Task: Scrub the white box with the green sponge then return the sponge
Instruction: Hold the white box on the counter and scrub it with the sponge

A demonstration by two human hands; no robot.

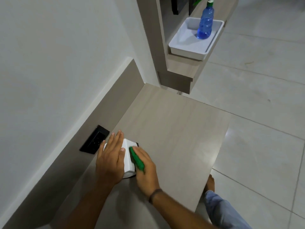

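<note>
A small white box (128,156) lies on the pale wooden desk (173,129), close to the back panel. My left hand (112,156) rests flat across its top and left part, holding it down, and hides much of it. My right hand (145,169) grips a green sponge (137,160) and presses it against the box's right side. The sponge's dark scrubbing face touches the box.
A black socket plate (94,140) sits in the back panel just left of the box. On a shelf far behind stands a white tray (184,47) holding a blue spray bottle (205,23). My foot and jeans leg (219,210) are beside the desk's right edge.
</note>
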